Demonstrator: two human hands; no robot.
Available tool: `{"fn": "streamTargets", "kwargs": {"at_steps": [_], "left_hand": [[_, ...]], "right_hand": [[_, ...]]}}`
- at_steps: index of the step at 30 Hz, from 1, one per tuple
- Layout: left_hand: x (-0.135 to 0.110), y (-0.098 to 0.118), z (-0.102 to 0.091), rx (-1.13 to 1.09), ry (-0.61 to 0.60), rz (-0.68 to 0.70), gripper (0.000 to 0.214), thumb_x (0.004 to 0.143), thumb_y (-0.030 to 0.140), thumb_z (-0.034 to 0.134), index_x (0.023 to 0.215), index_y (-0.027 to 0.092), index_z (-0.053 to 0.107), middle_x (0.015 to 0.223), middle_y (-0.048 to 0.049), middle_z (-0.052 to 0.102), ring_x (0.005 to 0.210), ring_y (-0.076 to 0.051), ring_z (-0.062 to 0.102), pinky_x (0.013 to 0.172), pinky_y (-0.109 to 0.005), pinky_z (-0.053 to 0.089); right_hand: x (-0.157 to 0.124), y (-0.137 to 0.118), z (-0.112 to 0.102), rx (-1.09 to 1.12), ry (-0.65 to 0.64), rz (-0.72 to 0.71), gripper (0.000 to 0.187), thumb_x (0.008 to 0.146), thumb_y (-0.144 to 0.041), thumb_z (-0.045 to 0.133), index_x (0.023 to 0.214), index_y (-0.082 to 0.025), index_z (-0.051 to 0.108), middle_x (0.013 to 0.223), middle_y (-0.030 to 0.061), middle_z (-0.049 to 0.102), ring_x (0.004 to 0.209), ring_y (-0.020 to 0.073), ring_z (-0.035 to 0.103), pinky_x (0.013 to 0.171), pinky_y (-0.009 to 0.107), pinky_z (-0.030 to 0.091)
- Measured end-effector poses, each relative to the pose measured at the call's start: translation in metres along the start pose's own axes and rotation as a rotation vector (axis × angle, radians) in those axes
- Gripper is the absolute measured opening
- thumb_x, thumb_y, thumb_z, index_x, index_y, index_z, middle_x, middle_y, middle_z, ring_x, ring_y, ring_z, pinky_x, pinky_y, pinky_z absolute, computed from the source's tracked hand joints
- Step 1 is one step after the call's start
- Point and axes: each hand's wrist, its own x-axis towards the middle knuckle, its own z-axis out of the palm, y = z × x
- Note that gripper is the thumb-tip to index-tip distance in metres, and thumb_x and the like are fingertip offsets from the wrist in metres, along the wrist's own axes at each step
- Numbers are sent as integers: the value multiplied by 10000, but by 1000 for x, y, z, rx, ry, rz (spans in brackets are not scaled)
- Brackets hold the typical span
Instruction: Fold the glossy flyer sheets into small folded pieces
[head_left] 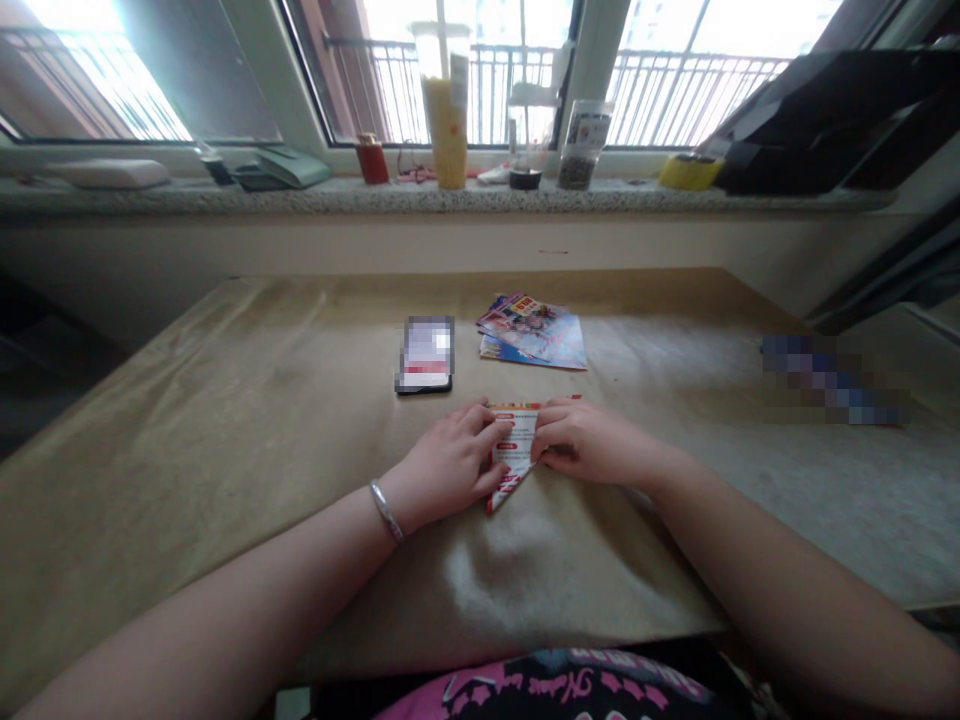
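A printed sheet of paper [517, 440], white with red and orange print, is folded to a triangle and lies on the table in front of me. My left hand [457, 455], a silver bangle on its wrist, rests on the sheet's left side with fingers stretched over it. On the right, my right hand [581, 440] has its fingers curled against the slanted edge, pinching the paper. Part of the sheet is hidden under both hands.
Beyond the paper lie a phone [426, 355] and a small stack of colourful leaflets [536, 335]. A blurred dark strip [832, 382] is at the far right. Cups, including a tall drink cup [448, 130], and yellow tape [688, 172] stand on the windowsill [337, 203].
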Motion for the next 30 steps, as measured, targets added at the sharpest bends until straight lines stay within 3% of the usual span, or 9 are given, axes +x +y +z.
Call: {"fn": "streamTargets", "kwargs": {"at_steps": [7,13,19,30], "left_hand": [[0,-1,5,-21,46,-18,472,837,336,586,1267,160,502,1292,-139,477,1325,-316,361,1087,-473,369],[3,-3,5,-84,39,171,233,867,235,544,1092,189,585,1236,-90,523,1215,-247,460,1060,-426,401],[4,-4,5,-146,7,155,285,857,204,546,1138,207,595,1218,-96,524,1125,-238,508,987,-412,446],[0,-8,4,-134,-22,178,298,898,308,540,1186,258,596,1274,-96,487,1208,-259,459,1021,-448,411]], "right_hand": [[-1,2,0,17,18,-55,268,758,-36,538,795,-231,719,909,16,691,881,151,621,862,287,438],[0,3,2,31,38,-61,260,756,-38,546,769,-226,725,870,14,695,852,145,629,825,268,443],[-1,2,-1,6,16,-47,263,759,-45,552,783,-240,727,926,7,711,902,159,634,854,286,440],[-2,8,-1,20,28,-57,262,765,-47,571,771,-240,749,826,11,703,817,136,621,819,266,446]]}}
